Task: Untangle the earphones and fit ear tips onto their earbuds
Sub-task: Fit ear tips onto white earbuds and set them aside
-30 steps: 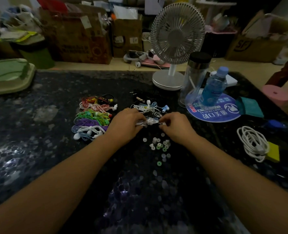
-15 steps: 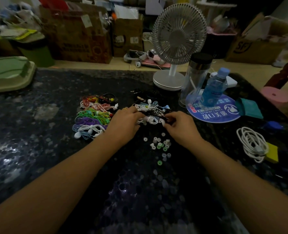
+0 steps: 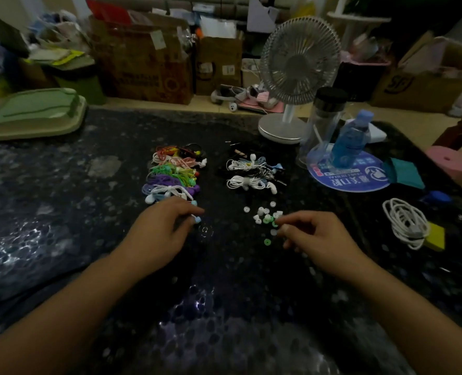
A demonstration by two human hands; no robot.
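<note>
ear tips [image 3: 265,216] touched by curled r hand [image 3: 315,236].

Left hand [image 3: 160,231]: the curled fingers [image 3: 190,212] cover most of a pale blue earbud [image 3: 197,218]; contact cannot be confirmed. Right hand [image 3: 319,239]: whether its fingers grip an ear tip [image 3: 275,224] cannot be determined. The ear tips are too small to show orientation. The frame edges cut off both forearms and the bench [image 3: 62,212].
</note>
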